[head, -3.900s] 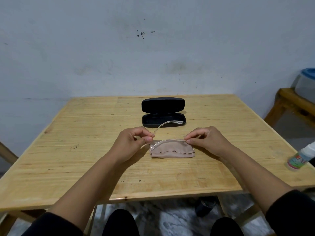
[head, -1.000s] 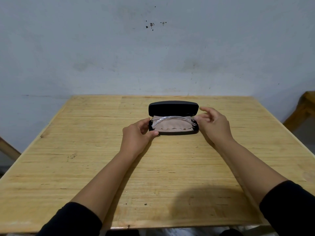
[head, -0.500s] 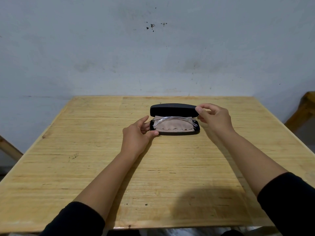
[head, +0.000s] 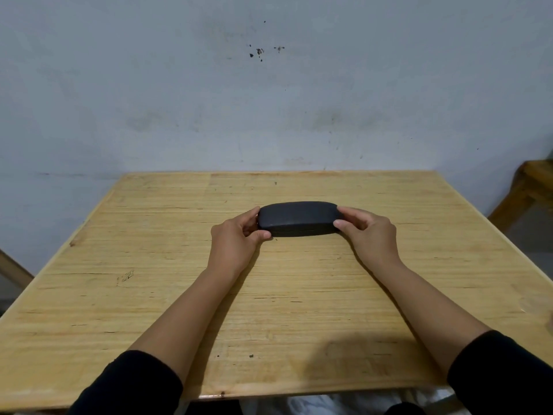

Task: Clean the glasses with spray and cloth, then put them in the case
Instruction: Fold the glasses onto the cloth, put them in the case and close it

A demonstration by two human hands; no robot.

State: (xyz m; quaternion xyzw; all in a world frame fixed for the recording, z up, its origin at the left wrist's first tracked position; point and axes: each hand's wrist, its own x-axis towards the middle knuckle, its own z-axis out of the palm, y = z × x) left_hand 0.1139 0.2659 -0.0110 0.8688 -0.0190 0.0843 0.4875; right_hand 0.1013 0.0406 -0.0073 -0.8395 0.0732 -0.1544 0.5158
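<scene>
A pale blue-grey wall [head: 269, 100] with a few dark specks fills the upper half of the view. Below it, a light wooden table [head: 149, 310] takes up most of the lower half, and a corner of other wooden furniture [head: 529, 190] shows at the right edge. Two forearms in black sleeves [head: 131, 381] reach forward across the tabletop. A black glasses case [head: 297, 218], with its lid down, lies flat on the table past the middle, its long side facing the viewer. The left hand [head: 235, 238] grasps the case's left end, thumb at the front and fingers behind. The right hand [head: 366, 233] grasps the right end the same way. The glasses themselves cannot be seen.
</scene>
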